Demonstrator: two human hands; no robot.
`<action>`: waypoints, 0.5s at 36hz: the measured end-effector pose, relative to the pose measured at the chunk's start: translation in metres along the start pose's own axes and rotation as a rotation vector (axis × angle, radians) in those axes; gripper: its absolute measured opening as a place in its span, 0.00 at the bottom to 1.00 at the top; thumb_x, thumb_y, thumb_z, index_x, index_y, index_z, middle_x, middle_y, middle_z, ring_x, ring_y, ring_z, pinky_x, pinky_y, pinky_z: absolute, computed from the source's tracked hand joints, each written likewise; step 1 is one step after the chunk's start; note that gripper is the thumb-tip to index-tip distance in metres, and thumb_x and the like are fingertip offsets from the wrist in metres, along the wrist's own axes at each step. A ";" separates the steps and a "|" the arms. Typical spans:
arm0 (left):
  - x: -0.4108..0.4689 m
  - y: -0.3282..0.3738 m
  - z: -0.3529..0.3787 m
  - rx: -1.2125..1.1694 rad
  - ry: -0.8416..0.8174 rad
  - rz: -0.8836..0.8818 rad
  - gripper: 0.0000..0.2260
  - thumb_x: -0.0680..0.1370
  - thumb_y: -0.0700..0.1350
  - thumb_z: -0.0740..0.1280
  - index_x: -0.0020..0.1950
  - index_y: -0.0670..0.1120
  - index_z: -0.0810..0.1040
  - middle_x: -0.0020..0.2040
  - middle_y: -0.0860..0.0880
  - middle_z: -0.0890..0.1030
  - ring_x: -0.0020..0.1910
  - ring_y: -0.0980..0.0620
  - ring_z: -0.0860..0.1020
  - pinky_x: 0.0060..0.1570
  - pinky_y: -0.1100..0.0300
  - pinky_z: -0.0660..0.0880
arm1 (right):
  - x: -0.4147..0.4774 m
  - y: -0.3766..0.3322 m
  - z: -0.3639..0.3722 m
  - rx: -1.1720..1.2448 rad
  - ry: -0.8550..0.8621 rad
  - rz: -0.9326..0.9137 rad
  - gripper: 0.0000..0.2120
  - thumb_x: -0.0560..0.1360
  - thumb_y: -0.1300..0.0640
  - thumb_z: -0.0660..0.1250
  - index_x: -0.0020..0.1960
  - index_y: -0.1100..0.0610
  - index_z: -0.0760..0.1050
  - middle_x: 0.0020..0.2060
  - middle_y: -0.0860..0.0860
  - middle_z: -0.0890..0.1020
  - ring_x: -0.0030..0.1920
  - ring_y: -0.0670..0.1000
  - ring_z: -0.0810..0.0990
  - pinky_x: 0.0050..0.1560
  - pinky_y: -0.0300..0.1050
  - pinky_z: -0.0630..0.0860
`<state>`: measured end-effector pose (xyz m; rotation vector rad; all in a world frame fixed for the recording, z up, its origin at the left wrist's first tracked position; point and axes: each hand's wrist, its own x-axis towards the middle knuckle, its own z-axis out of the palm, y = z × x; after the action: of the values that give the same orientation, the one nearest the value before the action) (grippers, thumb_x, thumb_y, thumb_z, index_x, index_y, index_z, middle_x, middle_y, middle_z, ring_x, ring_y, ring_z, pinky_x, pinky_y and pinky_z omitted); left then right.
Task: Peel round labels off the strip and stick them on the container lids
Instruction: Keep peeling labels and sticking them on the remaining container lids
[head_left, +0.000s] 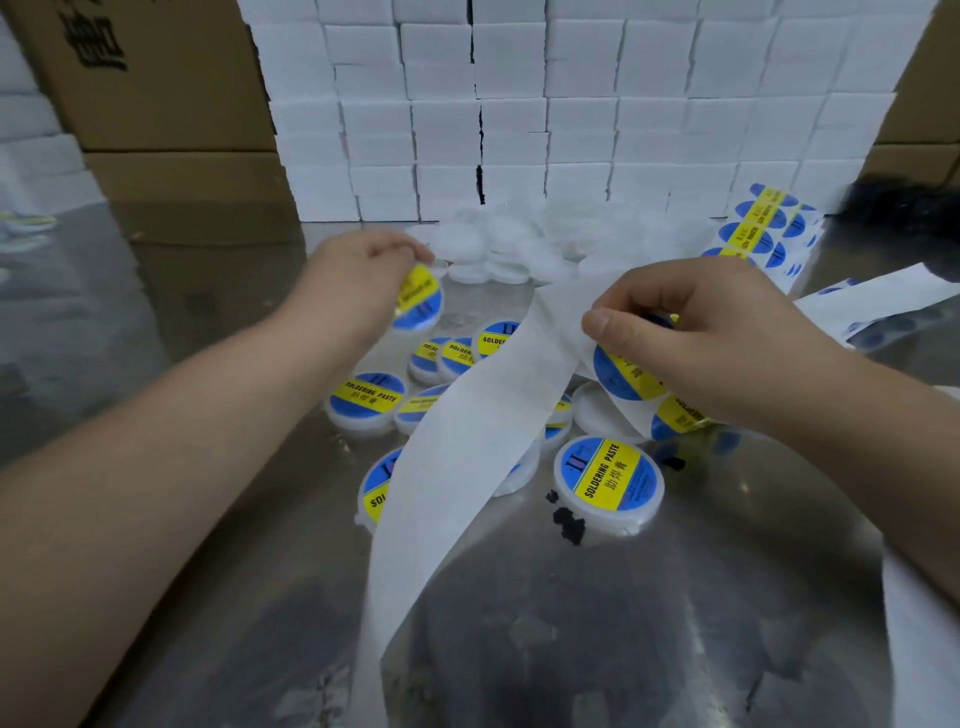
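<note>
My left hand (363, 270) pinches a round white container (418, 304) whose lid carries a blue and yellow label, held tilted just above the metal table. My right hand (696, 332) grips the white backing strip (467, 431), with a blue and yellow round label (626, 376) on the strip just under my thumb. The empty strip runs down toward the near edge. Several labelled containers (609, 482) lie between my hands. A pile of unlabelled white containers (498, 244) sits behind them.
A wall of stacked white boxes (545, 104) rises at the back, with cardboard cartons (156, 104) to its left. More label strip (763, 228) lies at the right rear. Small black bits (569, 522) sit on the shiny steel table (675, 623).
</note>
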<state>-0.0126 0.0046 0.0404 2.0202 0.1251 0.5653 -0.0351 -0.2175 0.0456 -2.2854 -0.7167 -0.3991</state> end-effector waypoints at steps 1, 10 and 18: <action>0.000 -0.004 0.002 0.054 -0.042 -0.017 0.14 0.78 0.44 0.59 0.36 0.54 0.78 0.36 0.56 0.75 0.30 0.60 0.69 0.29 0.68 0.65 | 0.000 0.000 0.000 0.002 -0.003 -0.005 0.13 0.66 0.43 0.59 0.35 0.50 0.77 0.36 0.43 0.79 0.38 0.44 0.76 0.36 0.39 0.70; 0.000 -0.012 0.008 0.262 -0.334 -0.042 0.11 0.77 0.47 0.60 0.43 0.59 0.80 0.43 0.63 0.77 0.40 0.61 0.76 0.28 0.72 0.71 | 0.000 0.002 0.001 -0.015 -0.009 -0.040 0.11 0.66 0.44 0.60 0.34 0.49 0.76 0.36 0.42 0.79 0.40 0.44 0.76 0.37 0.37 0.70; -0.001 -0.015 0.011 0.382 -0.338 0.030 0.09 0.76 0.47 0.61 0.49 0.59 0.79 0.36 0.60 0.80 0.35 0.59 0.76 0.31 0.72 0.68 | 0.000 0.002 0.002 -0.014 -0.012 -0.043 0.11 0.66 0.45 0.60 0.35 0.49 0.76 0.36 0.43 0.79 0.39 0.45 0.76 0.38 0.41 0.71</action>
<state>-0.0063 0.0035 0.0229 2.4621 -0.0032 0.2204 -0.0338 -0.2171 0.0435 -2.2902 -0.7720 -0.4115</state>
